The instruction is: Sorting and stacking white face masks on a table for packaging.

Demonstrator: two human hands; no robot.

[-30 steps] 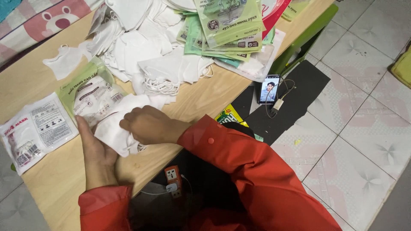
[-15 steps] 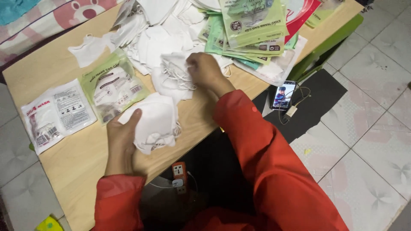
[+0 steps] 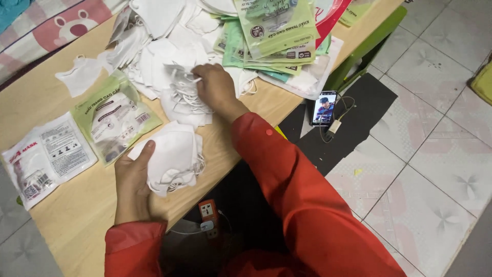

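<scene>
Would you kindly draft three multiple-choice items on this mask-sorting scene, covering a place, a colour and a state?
1. Where does the phone lie?
A. on the dark floor mat
B. on the wooden table
C. in the left hand

2. What colour are the person's sleeves?
A. blue
B. red
C. white

3. What is the left hand doing?
A. resting flat on bare wood
B. holding the phone
C. gripping a stack of white masks

Answers: 1 A, the phone sits on the mat beside the table. 2 B, both sleeves are red. 3 C, thumb and fingers clasp the stack, while the right hand reaches into the mask pile.
</scene>
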